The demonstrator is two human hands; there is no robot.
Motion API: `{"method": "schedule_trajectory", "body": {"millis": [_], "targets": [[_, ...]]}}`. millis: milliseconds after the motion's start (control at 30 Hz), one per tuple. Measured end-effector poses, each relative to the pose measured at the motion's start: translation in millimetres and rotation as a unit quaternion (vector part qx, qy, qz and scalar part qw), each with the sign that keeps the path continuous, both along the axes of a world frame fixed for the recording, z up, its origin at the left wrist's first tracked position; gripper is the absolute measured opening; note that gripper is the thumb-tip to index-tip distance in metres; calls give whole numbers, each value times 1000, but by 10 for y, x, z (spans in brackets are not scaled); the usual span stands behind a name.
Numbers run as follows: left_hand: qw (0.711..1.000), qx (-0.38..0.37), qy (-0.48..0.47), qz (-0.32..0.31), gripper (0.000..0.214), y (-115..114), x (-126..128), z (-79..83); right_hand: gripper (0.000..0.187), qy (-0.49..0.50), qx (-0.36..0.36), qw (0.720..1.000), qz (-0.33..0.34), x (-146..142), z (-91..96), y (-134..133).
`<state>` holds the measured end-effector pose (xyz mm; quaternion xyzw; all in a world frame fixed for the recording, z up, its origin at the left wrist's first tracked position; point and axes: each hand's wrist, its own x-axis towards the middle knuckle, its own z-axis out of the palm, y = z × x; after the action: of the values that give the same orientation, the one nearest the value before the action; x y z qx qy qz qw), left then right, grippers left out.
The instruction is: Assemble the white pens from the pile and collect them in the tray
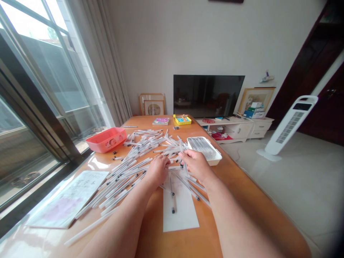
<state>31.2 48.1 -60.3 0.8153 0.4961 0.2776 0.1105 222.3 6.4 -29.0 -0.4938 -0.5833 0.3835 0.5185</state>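
Many translucent pen barrels (123, 172), several with black ends, lie heaped across the wooden table (231, 215). Over the heap's near edge, my left hand (159, 169) is closed, its fingers curled inward; whatever they hold is hidden. My right hand (195, 164) pinches a translucent pen (181, 147), which sticks up beyond the fingertips. Below both hands lies a white sheet of paper (181, 216), with a black-tipped pen (173, 204) on it. Just past my right hand stands a white box (218, 156) filled with rows of thin grey pen parts.
A red plastic basket (106, 140) sits at the left edge, with a notebook (71, 199) nearer me. Small black caps (114, 153) lie beside the basket. A booklet (160, 121) and a yellow box (183, 120) are at the far end. A tower fan (290, 125) stands right.
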Motion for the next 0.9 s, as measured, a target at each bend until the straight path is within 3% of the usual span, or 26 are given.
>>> {"method": "schedule_trajectory", "body": {"millis": [100, 200, 267, 367, 467, 533, 667, 900], "targets": [[994, 3, -105, 26, 11, -9, -55, 65, 36, -15, -3, 1000, 27, -24, 25, -19], [968, -40, -245, 46, 9, -54, -104, 148, 34, -42, 20, 998, 46, -50, 31, -33], [930, -96, -352, 37, 14, -94, -124, 201, 34, -74, 35, 995, 57, -64, 18, -44], [849, -190, -493, 1, 21, -145, -140, 272, 35, -123, 52, 988, 74, -82, -14, -66], [780, -254, -571, -38, 22, -175, -157, 325, 35, -162, 70, 981, 79, -95, -32, -89], [753, -276, -595, -53, 22, -185, -168, 348, 35, -180, 77, 977, 82, -100, -27, -103], [740, -295, -602, -60, 21, -194, -177, 368, 33, -188, 78, 975, 83, -108, 2, -120], [748, -298, -589, -70, 21, -199, -157, 360, 29, -197, 74, 974, 80, -126, 3, -118]]}}
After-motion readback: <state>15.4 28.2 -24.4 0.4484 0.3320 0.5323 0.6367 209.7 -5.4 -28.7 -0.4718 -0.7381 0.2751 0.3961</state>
